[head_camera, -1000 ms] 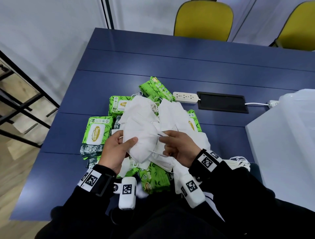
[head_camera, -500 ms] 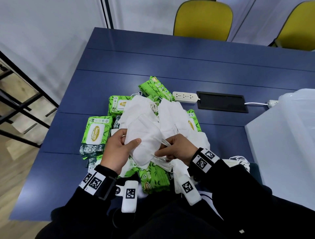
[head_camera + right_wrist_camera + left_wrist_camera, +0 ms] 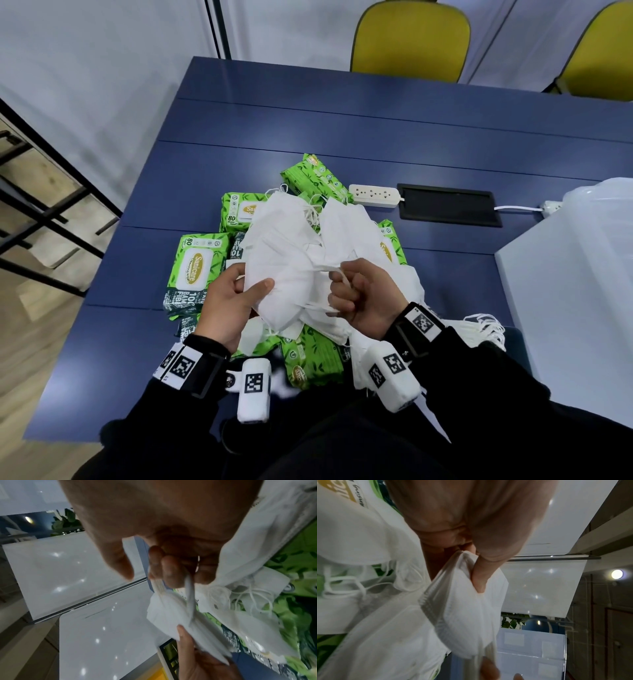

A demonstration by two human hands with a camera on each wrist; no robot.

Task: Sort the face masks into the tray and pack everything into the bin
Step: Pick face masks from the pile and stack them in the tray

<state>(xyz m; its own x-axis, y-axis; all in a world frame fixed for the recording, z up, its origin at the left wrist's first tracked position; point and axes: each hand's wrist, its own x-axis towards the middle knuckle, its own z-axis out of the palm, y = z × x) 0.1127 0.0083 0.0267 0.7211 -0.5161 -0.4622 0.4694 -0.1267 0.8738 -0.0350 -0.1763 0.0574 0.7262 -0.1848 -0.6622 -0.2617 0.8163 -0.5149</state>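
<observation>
Face masks (image 3: 287, 274) stack layered in left-wrist view; head hides edge.

The green wipes pack (image 3: 196, 272) at the left of the pile reads "Sanicare" in gold letters on its white oval flap label, with "80" in its upper corner and large white "10" and "BAM" "FIB" on its dark lower band; the smaller print is too fine to read. The pack behind it (image 3: 238, 209) shows "80" and the start of "Sani". A pack near the body (image 3: 310, 363) carries a gold oval logo, blurred. The wrist straps (image 3: 181, 364) bear square black-and-white code markers, not words.
</observation>
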